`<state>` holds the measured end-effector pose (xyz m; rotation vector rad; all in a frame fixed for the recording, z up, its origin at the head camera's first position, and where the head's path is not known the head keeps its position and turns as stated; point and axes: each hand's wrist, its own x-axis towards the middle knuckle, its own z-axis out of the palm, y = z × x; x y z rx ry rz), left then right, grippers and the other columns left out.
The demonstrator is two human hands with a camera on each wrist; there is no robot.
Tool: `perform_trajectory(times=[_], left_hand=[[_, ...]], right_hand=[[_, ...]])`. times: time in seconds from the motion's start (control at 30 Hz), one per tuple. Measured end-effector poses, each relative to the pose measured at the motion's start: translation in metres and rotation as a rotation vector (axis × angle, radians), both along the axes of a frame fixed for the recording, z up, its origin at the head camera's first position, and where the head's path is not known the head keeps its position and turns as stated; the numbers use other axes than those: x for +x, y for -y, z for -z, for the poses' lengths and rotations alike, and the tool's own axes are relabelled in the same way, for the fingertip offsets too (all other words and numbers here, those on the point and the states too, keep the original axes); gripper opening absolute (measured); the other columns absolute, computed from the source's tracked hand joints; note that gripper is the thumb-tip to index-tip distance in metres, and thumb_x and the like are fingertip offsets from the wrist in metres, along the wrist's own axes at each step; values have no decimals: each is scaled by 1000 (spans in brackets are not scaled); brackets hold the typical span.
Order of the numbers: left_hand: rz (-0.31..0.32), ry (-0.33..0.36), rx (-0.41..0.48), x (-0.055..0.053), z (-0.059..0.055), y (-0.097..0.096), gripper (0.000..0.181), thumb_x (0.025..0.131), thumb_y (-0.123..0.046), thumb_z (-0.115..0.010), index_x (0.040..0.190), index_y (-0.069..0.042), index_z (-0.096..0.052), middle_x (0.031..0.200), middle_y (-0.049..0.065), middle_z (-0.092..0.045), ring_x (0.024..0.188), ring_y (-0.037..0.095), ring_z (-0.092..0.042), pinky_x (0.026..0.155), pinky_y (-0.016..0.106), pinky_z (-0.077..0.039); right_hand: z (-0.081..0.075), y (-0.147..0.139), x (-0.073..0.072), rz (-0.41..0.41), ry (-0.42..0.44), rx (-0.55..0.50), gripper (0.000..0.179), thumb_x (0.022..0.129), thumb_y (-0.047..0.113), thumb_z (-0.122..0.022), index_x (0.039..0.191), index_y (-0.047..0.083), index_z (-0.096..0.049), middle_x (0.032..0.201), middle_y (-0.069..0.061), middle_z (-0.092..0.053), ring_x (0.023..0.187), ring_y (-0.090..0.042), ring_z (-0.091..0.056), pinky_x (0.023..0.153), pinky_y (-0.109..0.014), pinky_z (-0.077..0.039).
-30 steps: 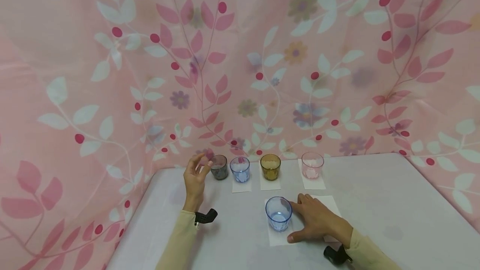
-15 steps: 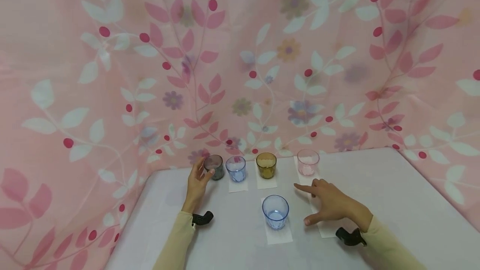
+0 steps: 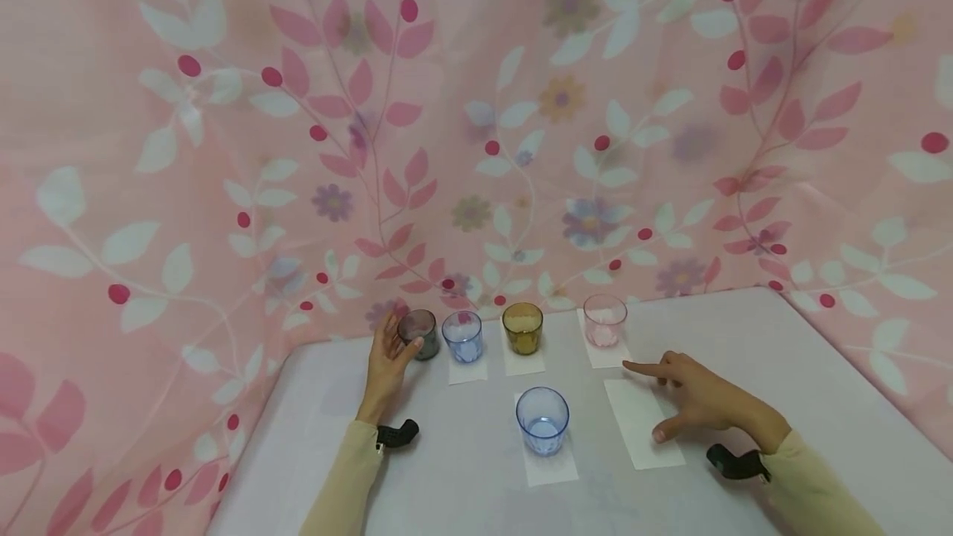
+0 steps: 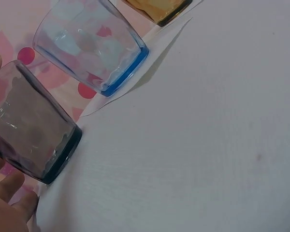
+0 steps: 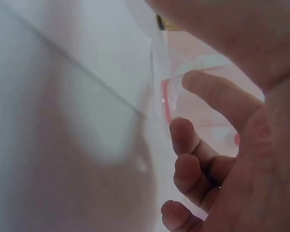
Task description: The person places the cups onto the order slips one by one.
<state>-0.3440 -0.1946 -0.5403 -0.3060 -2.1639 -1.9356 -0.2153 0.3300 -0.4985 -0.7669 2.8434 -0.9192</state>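
Note:
At the far left of the table, my left hand (image 3: 389, 362) has its thumb and fingers around a smoky grey glass tumbler (image 3: 419, 336). In the left wrist view the tumbler (image 4: 34, 125) stands upright, thumb at its rim and fingers at its far side. My right hand (image 3: 703, 397) hovers over the right side, near a white paper slip (image 3: 644, 428), holding nothing. Its index finger extends toward the pink glass tumbler (image 3: 605, 323), the other fingers loosely bent. In the right wrist view the pink tumbler (image 5: 183, 104) shows behind the fingers.
Beside the grey tumbler stands a light blue tumbler (image 3: 463, 339), then an amber tumbler (image 3: 524, 331), both on paper slips. Another blue tumbler (image 3: 543, 424) stands on a slip (image 3: 553, 470) in front. A flowered pink curtain (image 3: 476, 106) hangs behind the white table (image 3: 462, 486).
My left hand has closed in around the grey tumbler. My right hand has moved right, away from the front blue tumbler, uncovering the bare paper slip.

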Motion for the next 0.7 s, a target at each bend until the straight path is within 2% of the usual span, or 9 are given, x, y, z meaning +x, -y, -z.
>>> perform_trajectory(times=[0.17, 0.3, 0.4, 0.5, 0.7], left_hand=[[13, 47, 35, -2, 0, -2, 88, 100, -5, -72, 169, -8, -17, 175, 21, -23, 161, 40, -26, 132, 57, -21], [23, 60, 39, -3, 2, -4, 89, 101, -3, -71, 169, -5, -14, 172, 24, -28, 159, 42, -30, 131, 54, -25], [28, 58, 66, -3, 3, -6, 88, 100, 0, -71, 168, -5, -16, 166, 25, -38, 155, 41, -37, 127, 40, -36], [24, 65, 82, -2, 4, -7, 88, 98, 0, -73, 168, -6, -20, 161, 26, -45, 151, 41, -43, 116, 24, -44], [-6, 69, 33, 0, 1, -10, 83, 96, -8, -78, 165, -5, -31, 157, 28, -49, 145, 45, -50, 107, 17, -49]], right_hand=[[12, -12, 5, 5, 3, -24, 99, 66, 53, -97, 153, 22, -59, 96, 1, -52, 87, -7, -41, 72, -22, -35], [18, -16, 10, -3, 26, -65, 99, 67, 52, -97, 153, 19, -59, 94, 0, -51, 85, -7, -39, 69, -22, -33], [21, -17, 12, -16, 7, -80, 98, 67, 51, -98, 151, 17, -61, 94, 0, -50, 86, -7, -39, 69, -22, -32], [24, -18, 13, -22, -15, -83, 98, 66, 49, -99, 149, 14, -63, 95, 0, -49, 88, -7, -40, 71, -22, -33], [26, -18, 15, -19, -12, -78, 99, 65, 50, -99, 150, 14, -61, 98, -1, -48, 93, -8, -40, 75, -22, -34]])
